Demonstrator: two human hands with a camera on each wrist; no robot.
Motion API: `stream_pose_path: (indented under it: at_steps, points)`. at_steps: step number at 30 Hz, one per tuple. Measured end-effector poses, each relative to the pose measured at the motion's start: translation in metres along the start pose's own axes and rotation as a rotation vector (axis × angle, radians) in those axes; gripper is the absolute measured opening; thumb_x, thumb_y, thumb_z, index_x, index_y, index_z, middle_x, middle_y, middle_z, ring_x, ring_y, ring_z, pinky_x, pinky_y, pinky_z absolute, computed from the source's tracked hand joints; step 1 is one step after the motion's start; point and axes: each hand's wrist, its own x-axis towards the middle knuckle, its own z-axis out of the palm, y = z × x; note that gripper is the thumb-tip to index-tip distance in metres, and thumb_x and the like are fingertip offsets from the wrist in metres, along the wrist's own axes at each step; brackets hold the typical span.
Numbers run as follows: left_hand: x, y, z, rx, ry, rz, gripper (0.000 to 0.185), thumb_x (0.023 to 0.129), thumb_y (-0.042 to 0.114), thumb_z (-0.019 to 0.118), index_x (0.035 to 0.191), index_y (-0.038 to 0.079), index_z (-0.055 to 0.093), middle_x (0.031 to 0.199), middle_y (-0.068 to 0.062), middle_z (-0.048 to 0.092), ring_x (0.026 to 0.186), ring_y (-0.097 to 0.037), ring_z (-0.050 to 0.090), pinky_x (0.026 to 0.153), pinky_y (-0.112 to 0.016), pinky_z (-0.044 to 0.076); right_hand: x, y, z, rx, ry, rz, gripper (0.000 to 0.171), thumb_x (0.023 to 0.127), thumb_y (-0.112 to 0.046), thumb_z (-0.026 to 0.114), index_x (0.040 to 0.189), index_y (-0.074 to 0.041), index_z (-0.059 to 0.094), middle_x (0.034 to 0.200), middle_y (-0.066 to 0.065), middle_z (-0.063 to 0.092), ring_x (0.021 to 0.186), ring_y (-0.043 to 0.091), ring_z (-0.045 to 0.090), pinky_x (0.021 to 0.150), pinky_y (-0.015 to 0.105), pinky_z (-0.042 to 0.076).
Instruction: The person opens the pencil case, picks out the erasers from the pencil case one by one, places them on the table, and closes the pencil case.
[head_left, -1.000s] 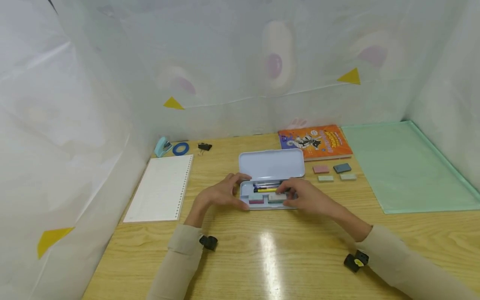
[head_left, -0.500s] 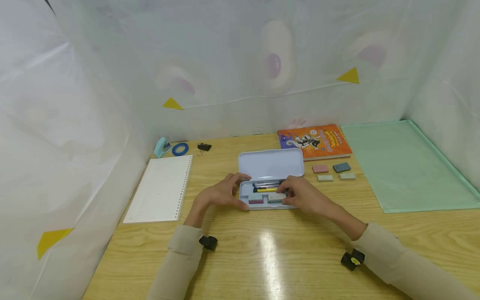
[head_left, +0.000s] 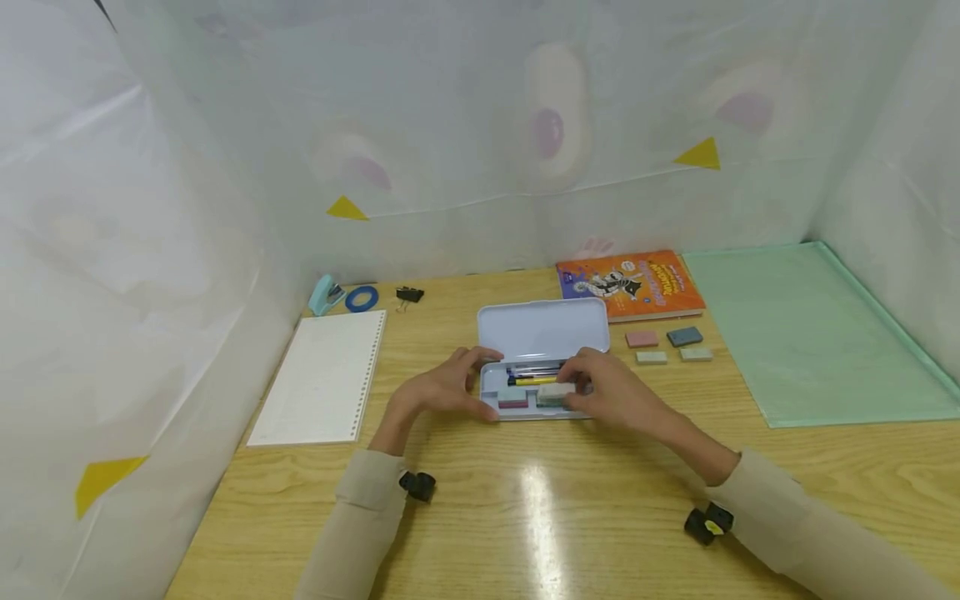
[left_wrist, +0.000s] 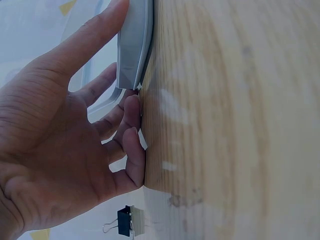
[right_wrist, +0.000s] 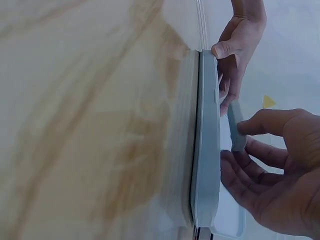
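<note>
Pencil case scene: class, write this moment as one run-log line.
left hand: grips pencil case end | right hand: pinches grey eraser over tray | lid: open | four erasers: on table

An open pencil case (head_left: 542, 367) lies at the middle of the table (head_left: 525, 517), its lid (head_left: 543, 328) lying back behind the tray. Pens (head_left: 532, 372) lie in the tray's rear part, erasers (head_left: 513, 402) in its front compartments. The left hand (head_left: 444, 389) is at the case's left end, the right hand (head_left: 609, 393) at its right. Left of the case lies a notebook (head_left: 322, 377); behind that sit a stapler (head_left: 326, 293), a tape roll (head_left: 362, 297) and a binder clip (head_left: 408, 293). Right of the lid lie four erasers (head_left: 667, 345), behind them a book (head_left: 630, 284), and further right a mat (head_left: 813, 329).
</note>
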Motion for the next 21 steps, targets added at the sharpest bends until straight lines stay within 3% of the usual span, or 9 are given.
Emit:
stream_pose_path:
  at_steps: [6,14,21]
  points:
    - [0.000,0.000,0.000,0.000,0.000,0.004,0.091,0.078,0.035,0.094,0.153,0.027,0.043,0.136,-0.007,0.042,0.114,-0.024,0.044,0.098,-0.039,0.042,-0.009,0.003,-0.007,0.130,0.005,-0.020,0.016,0.092,0.002,0.074,0.107,-0.005,0.075,0.110,0.009,0.064,0.092,0.018,0.065,0.080,0.030,0.057]
    - [-0.001,0.002,0.000,-0.002,-0.004,0.007,0.092,0.078,0.034,0.094,0.153,0.025,0.042,0.138,-0.007,0.042,0.115,-0.025,0.045,0.099,-0.040,0.042,-0.021,0.018,-0.025,0.182,0.037,0.110,0.020,0.094,-0.005,0.076,0.113,-0.010,0.079,0.107,0.005,0.071,0.095,0.018,0.068,0.081,0.026,0.056]
    - [-0.001,0.002,0.001,-0.007,-0.002,0.006,0.091,0.079,0.033,0.094,0.153,0.025,0.042,0.137,-0.007,0.042,0.114,-0.025,0.045,0.098,-0.039,0.042,-0.034,0.032,-0.045,0.197,0.096,0.186,0.019,0.098,-0.016,0.075,0.116,-0.015,0.079,0.119,0.010,0.063,0.104,0.020,0.066,0.086,0.021,0.053]
